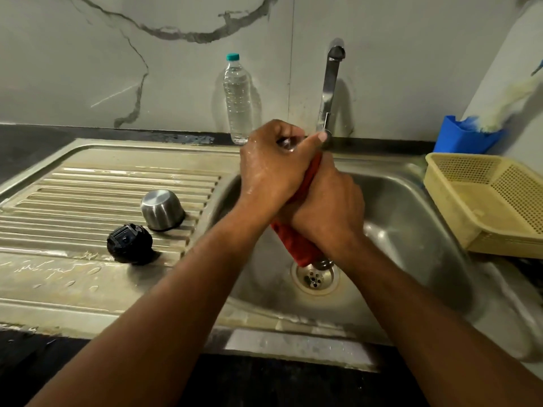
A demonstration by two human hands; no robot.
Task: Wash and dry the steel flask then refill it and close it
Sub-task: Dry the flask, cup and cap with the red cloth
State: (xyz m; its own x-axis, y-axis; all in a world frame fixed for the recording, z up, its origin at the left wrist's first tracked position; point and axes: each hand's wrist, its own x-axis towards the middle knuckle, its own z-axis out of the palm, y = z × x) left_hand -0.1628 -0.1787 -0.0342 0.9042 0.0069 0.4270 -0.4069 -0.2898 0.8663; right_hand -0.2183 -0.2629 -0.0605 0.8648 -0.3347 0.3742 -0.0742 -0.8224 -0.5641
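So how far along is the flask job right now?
Done: steel cup and black stopper are off, on the drainboard. In hand: both hands, left and right, grip the red-wrapped flask over the sink, apparently washing or drying. Left: refilling, perhaps from the water bottle, and closing.

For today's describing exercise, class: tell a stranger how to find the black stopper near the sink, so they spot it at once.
Start at the steel sink and look to the ridged draining board on its left. Two small things sit there: a shiny steel cup turned upside down, and, nearer the front edge, the black stopper. It is the only dark, rounded one.
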